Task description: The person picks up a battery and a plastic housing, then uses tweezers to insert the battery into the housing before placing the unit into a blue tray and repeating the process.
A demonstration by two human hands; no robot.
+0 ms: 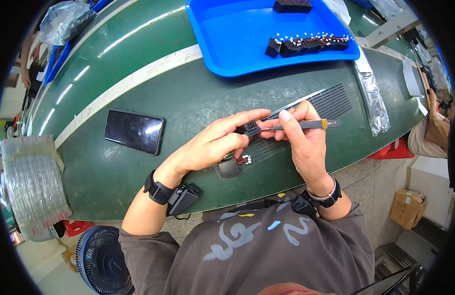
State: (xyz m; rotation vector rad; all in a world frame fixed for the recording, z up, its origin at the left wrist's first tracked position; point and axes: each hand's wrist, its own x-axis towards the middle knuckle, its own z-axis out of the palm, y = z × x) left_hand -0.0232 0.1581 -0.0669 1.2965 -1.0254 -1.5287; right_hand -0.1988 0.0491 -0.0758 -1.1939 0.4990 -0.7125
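Note:
My left hand [207, 145] pinches a small black slotted block [250, 129] between thumb and fingers, above the green table. Dark tweezers [306, 125] with a yellow band lie in the grip of my right hand [304, 147]. Their tips point left and meet the block's right side; whether they grip anything there is too small to tell. Just below my left fingers sits a little group of black pieces [230, 168] with red and dark wires ending in white connectors. Under and beyond both hands lies a black slotted sheet [333, 101], partly hidden by them.
A blue tray [227, 64] at the far side holds rows of black wired parts [313, 46]. To the left lie a black phone [134, 132] and a stack of clear plastic tubes [33, 179]. Clear plastic packaging [375, 103] rests at right. A fan [104, 260] stands below the table's edge.

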